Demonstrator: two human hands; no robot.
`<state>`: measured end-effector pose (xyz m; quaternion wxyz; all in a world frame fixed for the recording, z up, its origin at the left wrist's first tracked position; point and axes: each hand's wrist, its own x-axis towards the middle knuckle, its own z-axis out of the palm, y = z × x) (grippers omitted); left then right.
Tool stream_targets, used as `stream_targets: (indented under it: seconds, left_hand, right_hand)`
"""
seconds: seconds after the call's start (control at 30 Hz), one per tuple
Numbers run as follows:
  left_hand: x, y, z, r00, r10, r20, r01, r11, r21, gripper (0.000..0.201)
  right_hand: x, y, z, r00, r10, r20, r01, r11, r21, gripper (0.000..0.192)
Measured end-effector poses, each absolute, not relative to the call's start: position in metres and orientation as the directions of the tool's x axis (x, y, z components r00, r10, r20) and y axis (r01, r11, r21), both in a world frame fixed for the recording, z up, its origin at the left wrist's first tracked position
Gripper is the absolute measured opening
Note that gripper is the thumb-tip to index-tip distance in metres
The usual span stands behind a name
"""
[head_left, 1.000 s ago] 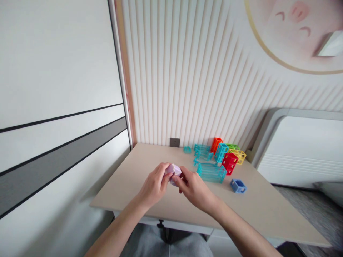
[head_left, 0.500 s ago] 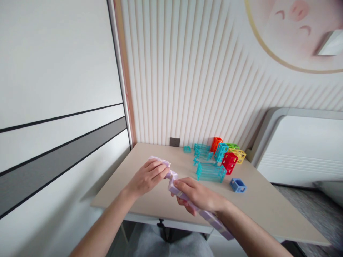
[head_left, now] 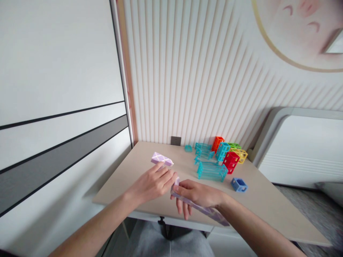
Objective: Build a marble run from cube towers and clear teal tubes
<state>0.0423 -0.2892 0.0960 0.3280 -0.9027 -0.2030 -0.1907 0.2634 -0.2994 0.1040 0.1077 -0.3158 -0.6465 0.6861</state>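
My right hand (head_left: 197, 195) is closed around a long, slim lavender bar (head_left: 214, 216) with pale lines, thumb on top. The bar slants down to the right, past my wrist and over the table's front edge. My left hand (head_left: 155, 182) has its fingers curled together close to the bar's upper end. What they grip, if anything, is hidden. A shorter lavender piece (head_left: 162, 159) with a white criss-cross pattern shows just beyond the left fingers, which overlap its lower edge. Whether they touch it, I cannot tell.
Turquoise see-through frames (head_left: 211, 171) stand on the beige table (head_left: 120, 182), right of my hands. Behind them are an orange block frame (head_left: 217, 144), a blue one (head_left: 222, 151), a red one (head_left: 230, 162) and a yellow one (head_left: 241, 155). A dark-blue open cube (head_left: 239, 185) sits nearer.
My left hand has moved right and nearer, toward the right hand. The shorter lavender piece, mostly covered before, now shows beyond it. The right hand's lower fingers hang straighter, and the bar has tilted slightly.
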Motion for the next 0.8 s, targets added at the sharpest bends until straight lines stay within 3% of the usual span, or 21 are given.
stream_targets:
  seconds: [0.13,0.23,0.3,0.37,0.47,0.53,0.63,0.8]
  left_hand:
    - [0.041,-0.289,0.096,0.841,0.229,0.489,0.505,-0.656,-0.561,0.026]
    - [0.041,-0.289,0.095,0.845,0.229,0.482,0.507,-0.629,-0.590,0.026]
    - [0.044,-0.290,0.094,0.849,0.253,0.464,0.511,-0.616,-0.600,0.026]
    - [0.049,-0.291,0.094,0.835,0.302,0.460,0.542,-0.597,-0.591,0.025]
    - [0.057,-0.295,0.094,0.781,0.403,0.476,0.623,-0.561,-0.546,0.018]
    - [0.060,-0.296,0.094,0.748,0.464,0.475,0.663,-0.551,-0.507,0.015]
    - [0.060,-0.296,0.095,0.718,0.516,0.468,0.694,-0.583,-0.422,0.015]
    - [0.060,-0.295,0.099,0.714,0.540,0.446,0.696,-0.618,-0.365,0.014]
  right_hand:
    - [0.254,-0.301,0.100,-0.710,0.670,-0.215,0.207,-0.093,-0.974,0.050]
    - [0.251,-0.303,0.099,-0.597,0.774,-0.212,0.399,0.057,-0.915,0.034]
    - [0.249,-0.303,0.098,-0.473,0.874,-0.109,0.616,0.240,-0.750,0.023]
    - [0.247,-0.305,0.096,-0.372,0.927,0.050,0.821,0.353,-0.449,0.017]
    - [0.241,-0.308,0.091,-0.342,0.912,0.227,0.935,0.354,-0.011,0.004]
    - [0.238,-0.308,0.087,-0.375,0.863,0.338,0.927,0.337,0.166,0.010]
    - [0.238,-0.308,0.083,-0.428,0.767,0.477,0.900,0.314,0.303,0.017]
    - [0.246,-0.305,0.080,-0.480,0.688,0.544,0.874,0.321,0.366,0.022]
